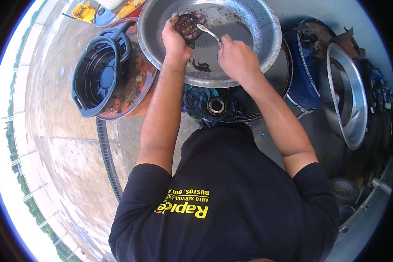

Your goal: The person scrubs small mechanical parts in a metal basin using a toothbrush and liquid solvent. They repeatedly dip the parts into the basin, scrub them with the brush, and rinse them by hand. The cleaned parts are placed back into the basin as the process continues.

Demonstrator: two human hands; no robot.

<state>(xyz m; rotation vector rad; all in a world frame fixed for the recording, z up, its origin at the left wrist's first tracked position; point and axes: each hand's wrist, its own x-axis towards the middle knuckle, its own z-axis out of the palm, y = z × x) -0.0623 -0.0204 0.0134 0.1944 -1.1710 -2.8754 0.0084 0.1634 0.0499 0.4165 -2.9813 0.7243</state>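
Black shirt [236, 174] filling the foreground, metal basin [265, 39] lying beyond it

Dark, murky liquid [233, 37] is pooling in the basin, and a small black scrap [201, 66] is lying toward its near wall. Left of the basin, a dark drain pan [94, 65] is resting at a slant on an orange-stained drum [129, 100]. Right of the basin, a blue drum [307, 81] is carrying dark, crumpled material [308, 37], and farther right a second metal basin [357, 100] is tilting on its side. Just below the basin's near rim, a cylinder with a round mouth [216, 105] is sitting beside crumpled dark plastic [194, 101].

Pale, stained concrete floor [70, 135] is spreading out left of the basin, with a slotted drain grate [107, 157] crossing it.

Over the basin, the left hand [175, 41] is cupping a round dark part [188, 28], its fingers curling about the edge. Also over the basin, the right hand [239, 57] is pinching a slim pale brush [210, 32] with closed fingers, and the brush's head is meeting the part's face
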